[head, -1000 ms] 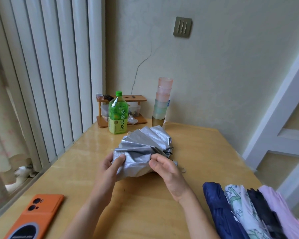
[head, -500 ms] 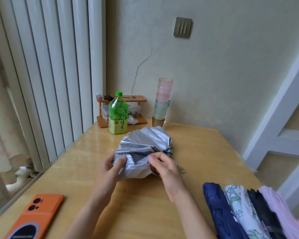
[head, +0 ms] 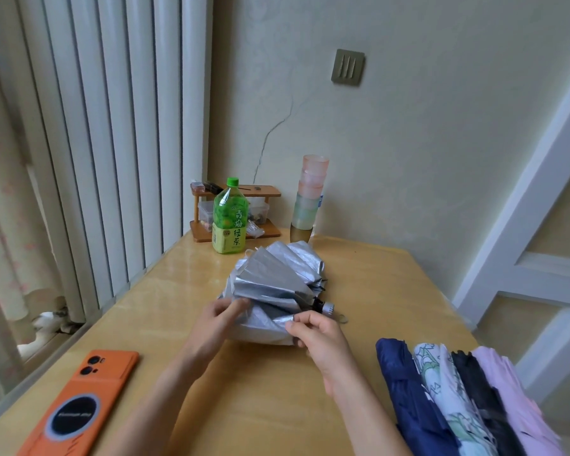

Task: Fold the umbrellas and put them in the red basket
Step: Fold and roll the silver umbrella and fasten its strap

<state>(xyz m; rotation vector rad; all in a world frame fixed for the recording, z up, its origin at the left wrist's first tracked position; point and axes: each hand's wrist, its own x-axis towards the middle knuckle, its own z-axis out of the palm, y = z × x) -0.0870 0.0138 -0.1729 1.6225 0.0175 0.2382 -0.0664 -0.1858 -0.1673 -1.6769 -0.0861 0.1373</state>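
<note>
A silver collapsed umbrella (head: 273, 284) lies on the wooden table (head: 270, 406), its canopy loose in fanned pleats and its handle end pointing right. My left hand (head: 216, 324) grips the canopy's near left side. My right hand (head: 320, 334) pinches a fold of silver fabric at the near right. Several folded umbrellas lie side by side at the lower right: a navy one (head: 408, 396), a white patterned one (head: 448, 403), a black one (head: 484, 406) and a pink one (head: 514, 399). No red basket is in view.
An orange phone (head: 79, 406) lies at the table's near left. A green tea bottle (head: 230, 222), a small wooden rack (head: 264, 192) and a stack of plastic cups (head: 310, 199) stand at the far edge by the wall. A white radiator (head: 106, 126) runs along the left.
My right hand has shifted from the canopy's top fold toward me and now pinches a lower fold. The left hand keeps its grip, and the pleats have spread more upright.
</note>
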